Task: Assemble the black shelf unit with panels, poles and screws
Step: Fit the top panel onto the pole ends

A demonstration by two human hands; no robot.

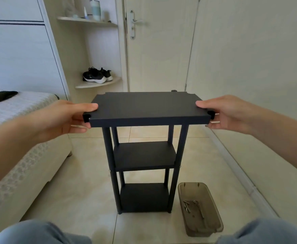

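A black shelf unit [144, 173] stands upright on the tiled floor, with a bottom panel [144, 198], a middle panel [144, 154] and several black poles [109, 155] between them. The top panel [147, 107] lies level over the upper poles. My left hand [70, 117] grips its left end, thumb on top and fingers under. At the right end my right hand [219, 111] grips it the same way. Whether the panel touches the pole tops is hidden by the panel.
A translucent brown plastic tray [184, 205] with several screws [190, 206] and a thin metal tool lies on the floor right of the unit. A bed [21, 138] is on the left, a door [160, 50] behind, a wall to the right. My knees show at the bottom edge.
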